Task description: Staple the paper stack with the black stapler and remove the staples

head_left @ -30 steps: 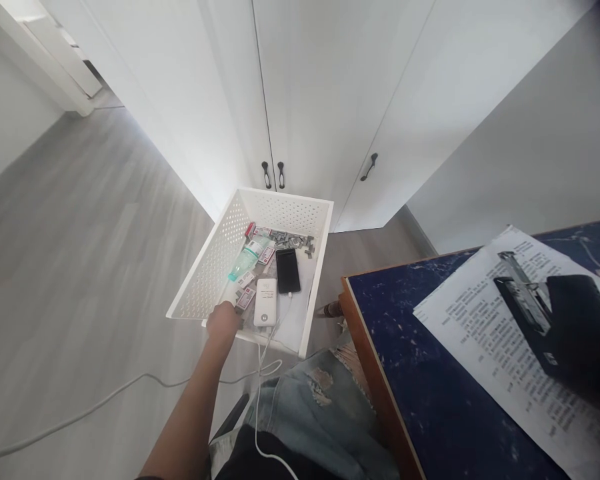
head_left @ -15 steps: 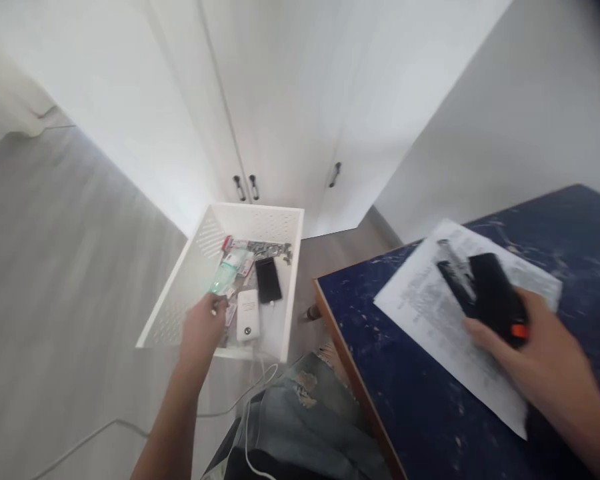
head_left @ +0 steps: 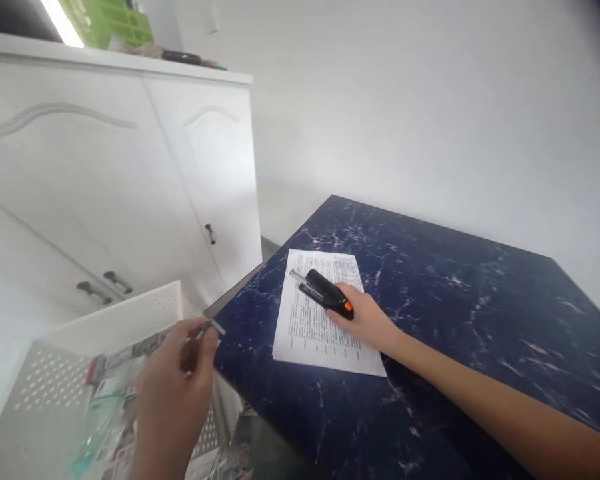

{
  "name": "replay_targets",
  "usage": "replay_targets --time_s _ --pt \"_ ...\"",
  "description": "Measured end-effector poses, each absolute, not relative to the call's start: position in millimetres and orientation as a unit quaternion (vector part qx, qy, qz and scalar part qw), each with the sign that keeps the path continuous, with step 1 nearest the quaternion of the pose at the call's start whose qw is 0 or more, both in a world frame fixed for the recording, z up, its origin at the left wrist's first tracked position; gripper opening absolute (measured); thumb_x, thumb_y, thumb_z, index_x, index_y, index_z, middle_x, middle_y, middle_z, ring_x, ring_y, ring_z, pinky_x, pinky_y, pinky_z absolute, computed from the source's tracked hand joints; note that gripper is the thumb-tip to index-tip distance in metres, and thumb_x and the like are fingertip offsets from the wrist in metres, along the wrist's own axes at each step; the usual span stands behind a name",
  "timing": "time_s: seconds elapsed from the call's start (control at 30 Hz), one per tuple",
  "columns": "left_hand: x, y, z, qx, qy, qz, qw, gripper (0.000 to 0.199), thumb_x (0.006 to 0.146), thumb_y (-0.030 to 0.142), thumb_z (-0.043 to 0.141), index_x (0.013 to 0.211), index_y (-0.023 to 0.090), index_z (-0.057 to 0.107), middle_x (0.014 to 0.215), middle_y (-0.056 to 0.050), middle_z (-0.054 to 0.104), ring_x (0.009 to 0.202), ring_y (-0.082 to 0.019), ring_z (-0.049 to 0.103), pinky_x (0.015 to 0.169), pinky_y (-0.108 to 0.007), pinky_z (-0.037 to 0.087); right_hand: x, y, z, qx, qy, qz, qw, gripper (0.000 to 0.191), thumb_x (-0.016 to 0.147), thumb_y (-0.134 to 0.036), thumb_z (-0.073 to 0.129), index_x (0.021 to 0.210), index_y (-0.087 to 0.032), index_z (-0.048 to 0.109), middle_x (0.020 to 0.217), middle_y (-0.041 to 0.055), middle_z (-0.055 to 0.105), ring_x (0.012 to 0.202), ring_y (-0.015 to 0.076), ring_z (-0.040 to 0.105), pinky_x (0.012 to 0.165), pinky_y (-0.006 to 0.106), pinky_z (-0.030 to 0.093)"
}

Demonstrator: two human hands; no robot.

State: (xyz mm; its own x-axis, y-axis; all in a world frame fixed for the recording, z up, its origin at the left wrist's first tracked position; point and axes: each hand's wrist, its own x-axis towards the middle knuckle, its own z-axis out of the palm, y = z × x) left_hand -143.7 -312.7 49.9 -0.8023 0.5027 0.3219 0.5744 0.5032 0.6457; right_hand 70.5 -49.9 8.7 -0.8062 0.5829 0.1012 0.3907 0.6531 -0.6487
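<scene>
Left hand [head_left: 176, 387] pinching a grey strip [head_left: 217, 327], right hand [head_left: 364, 318] gripping an opened stapler [head_left: 334, 297], printed paper [head_left: 300, 333] beneath, blue surface [head_left: 430, 280]

Document [head_left: 313, 337] on table [head_left: 455, 320], near left edge; stapler [head_left: 325, 293] over document, right hand [head_left: 363, 317] around its near end. Basket [head_left: 50, 383] left of table, bottle [head_left: 97, 433] inside. Left hand [head_left: 173, 380] over basket's right part, staple strip [head_left: 217, 326] between fingertips, near table's left corner. Cabinet [head_left: 130, 200] behind basket, crate [head_left: 125, 23] on cabinet top; wall [head_left: 430, 120] behind table and right of cabinet.
</scene>
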Motion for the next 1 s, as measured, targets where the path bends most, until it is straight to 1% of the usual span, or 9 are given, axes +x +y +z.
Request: replay_targets --time_s 0.1,0.2,0.3,0.43,0.5,0.67,0.8,0.87,1.0 --pt "-131.7 -261.0 63.4 -0.428 -0.823 -0.373 -0.007 0.022 0.093 0.047 0.055 0.094 0.027 0.066 0.069 0.001 0.069 0.060 -0.020 0.064 0.061 -0.031 0.046 117.5 -62.5 12.4 -0.297 -0.882 0.330 0.160 0.027 0.092 -0.031 0.062 0.118 -0.024 0.059 0.102 0.0058 0.067 0.082 0.0218 0.066 0.069 0.034 0.052" --pt "-113.9 -201.1 79.2 -0.531 -0.774 -0.342 -0.051 0.019 0.094 0.040 0.055 0.090 0.025 0.066 0.071 0.001 0.068 0.063 -0.019 0.061 0.062 -0.030 0.042 160.0 -79.4 17.0 -0.325 -0.863 0.345 0.177 0.028 0.090 -0.031 0.066 0.118 -0.026 0.061 0.101 0.0046 0.068 0.085 0.0224 0.067 0.072 0.034 0.052" --pt "-90.8 -135.1 88.2 -0.640 -0.686 -0.327 -0.109 0.020 0.094 0.035 0.055 0.083 0.022 0.066 0.072 -0.001 0.066 0.064 -0.017 0.059 0.061 -0.029 0.040 193.4 -92.3 22.7 -0.357 -0.850 0.327 0.207 0.022 0.092 -0.030 0.063 0.113 -0.025 0.065 0.094 0.0042 0.069 0.082 0.0227 0.066 0.071 0.035 0.052" --pt "-65.5 -61.4 76.7 -0.731 -0.585 -0.301 -0.180 0.021 0.095 0.037 0.055 0.093 0.021 0.068 0.071 -0.001 0.063 0.061 -0.016 0.054 0.060 -0.028 0.038 230.0 -93.7 31.0 -0.423 -0.820 0.304 0.236 0.015 0.095 -0.035 0.060 0.101 -0.022 0.067 0.081 0.0029 0.068 0.069 0.0208 0.063 0.061 0.032 0.046" --pt "-60.9 -38.6 61.8 -0.747 -0.570 -0.290 -0.181 0.021 0.095 0.035 0.055 0.094 0.019 0.068 0.072 -0.002 0.062 0.061 -0.016 0.054 0.060 -0.028 0.037 244.1 -89.6 32.2 -0.446 -0.809 0.292 0.248 0.016 0.094 -0.036 0.061 0.100 -0.022 0.067 0.083 0.0031 0.068 0.070 0.0210 0.064 0.062 0.032 0.046" --pt "-68.9 -11.1 21.6 -0.730 -0.573 -0.327 -0.175 0.018 0.095 0.033 0.051 0.090 0.020 0.063 0.071 0.001 0.059 0.065 -0.016 0.054 0.064 -0.027 0.038 256.3 -79.6 21.2 -0.462 -0.805 0.266 0.262 0.020 0.086 -0.032 0.068 0.103 -0.023 0.070 0.097 0.0069 0.069 0.084 0.0245 0.066 0.073 0.037 0.052" --pt "-72.6 -5.8 10.7 -0.701 -0.613 -0.334 -0.145 0.021 0.095 0.035 0.049 0.087 0.020 0.060 0.067 0.003 0.054 0.062 -0.015 0.051 0.062 -0.026 0.036 249.7 -78.5 13.8 -0.395 -0.824 0.291 0.285 0.045 0.086 -0.026 0.066 0.131 -0.024 0.060 0.120 0.0102 0.069 0.100 0.0265 0.069 0.083 0.039 0.055" --pt "-72.7 -8.2 12.3 -0.710 -0.611 -0.327 -0.126 0.022 0.097 0.036 0.048 0.090 0.020 0.061 0.070 0.002 0.058 0.065 -0.016 0.053 0.065 -0.026 0.038 245.6 -80.1 12.9 -0.395 -0.827 0.286 0.280 0.044 0.088 -0.023 0.062 0.132 -0.024 0.058 0.116 0.0100 0.071 0.094 0.0252 0.070 0.077 0.036 0.055" --pt "-75.5 -16.9 20.2 -0.736 -0.596 -0.300 -0.113 0.022 0.098 0.034 0.046 0.096 0.019 0.062 0.082 -0.001 0.067 0.074 -0.017 0.060 0.072 -0.027 0.041 237.8 -84.6 10.4 -0.472 -0.802 0.250 0.266 0.021 0.089 -0.024 0.061 0.110 -0.022 0.063 0.094 0.0068 0.072 0.073 0.0210 0.067 0.060 0.030 0.048"
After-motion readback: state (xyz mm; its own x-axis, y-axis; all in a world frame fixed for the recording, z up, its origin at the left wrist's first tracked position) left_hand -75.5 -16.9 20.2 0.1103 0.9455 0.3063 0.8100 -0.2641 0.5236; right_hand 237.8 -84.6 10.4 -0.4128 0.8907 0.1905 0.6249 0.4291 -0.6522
